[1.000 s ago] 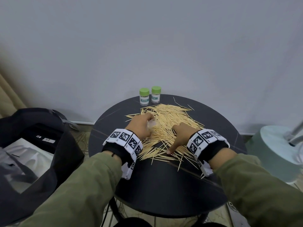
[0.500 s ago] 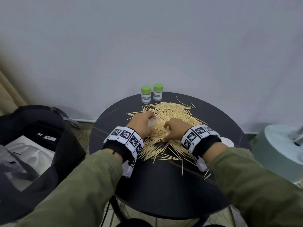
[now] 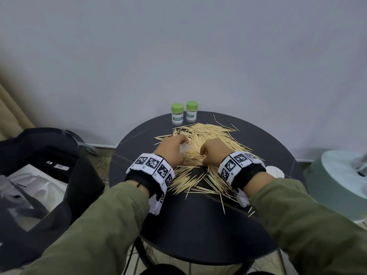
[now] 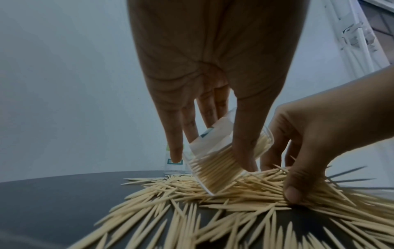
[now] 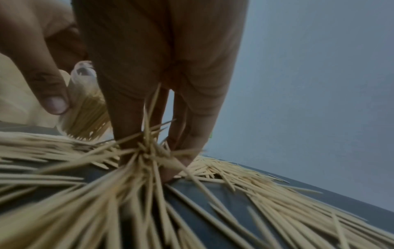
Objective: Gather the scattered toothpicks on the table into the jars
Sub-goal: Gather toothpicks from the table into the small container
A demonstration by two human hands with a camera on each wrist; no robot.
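Hands work a toothpick pile (image 3: 206,147) on a round table (image 3: 198,225).

The left hand (image 3: 171,150) grips a tilted open jar (image 4: 224,156), mouth in the pile; the right hand (image 3: 213,153) pinches a bunch beside it.

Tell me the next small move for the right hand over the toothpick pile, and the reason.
Probably lift the pinched bundle and feed it into the clear jar. The right hand already pinches a bunch of toothpicks on the table, and the left hand holds the jar tilted, mouth down toward the pile, partly filled, right beside that bundle.
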